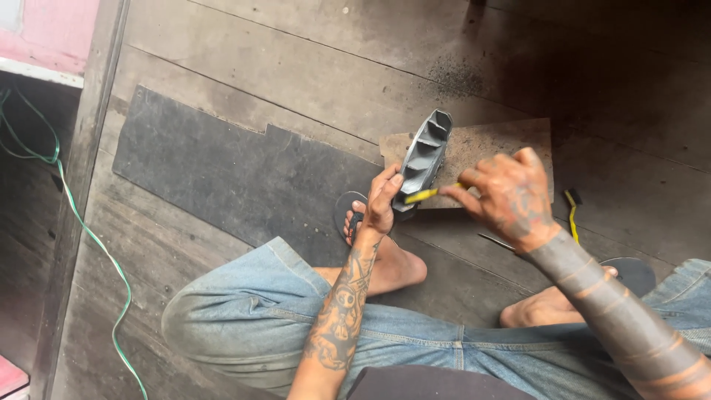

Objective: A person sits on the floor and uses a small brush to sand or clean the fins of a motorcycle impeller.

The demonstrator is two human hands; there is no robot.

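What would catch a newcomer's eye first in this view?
At centre, the left hand grips a grey ribbed plastic part upright over a brown board, while the right hand presses a yellow-handled tool against it. A green cable snakes along the left floor.

The left hand [381,204] reaches forward from a tattooed forearm, fingers curled shut in a grip, thumb on top. The right hand [507,196] comes in from the right, wrist bent, fingertips pinched together (knuckles up, back of the hand tattooed). Both forearms cross above bent knees in jeans; feet are bare.
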